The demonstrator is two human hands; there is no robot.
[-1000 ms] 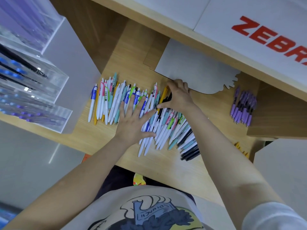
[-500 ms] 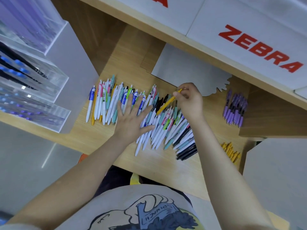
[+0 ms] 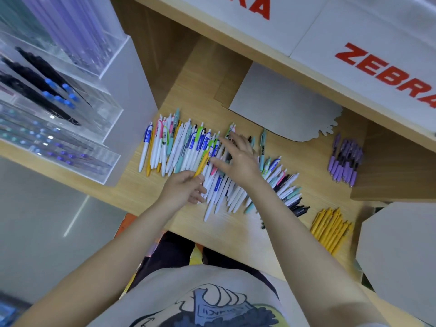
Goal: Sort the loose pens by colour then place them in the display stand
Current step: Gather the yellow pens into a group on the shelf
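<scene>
Pens (image 3: 188,149) loose, mixed colours, spread in row across wooden shelf (image 3: 236,223). We note left hand (image 3: 182,191) pinching yellow pen (image 3: 202,164) at pile's near edge, fingers curled round it. Right hand (image 3: 238,159) flat over pile middle, fingers spread, holding nothing. Sorted groups right of pile: purple pens (image 3: 345,160), yellow pens (image 3: 330,228). Clear stand (image 3: 59,107) far left, partly filled.

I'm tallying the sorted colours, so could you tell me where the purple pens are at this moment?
In the head view, the purple pens lie in a small pile at the right of the wooden shelf, apart from the mixed pens and beyond the yellow pens.
</scene>
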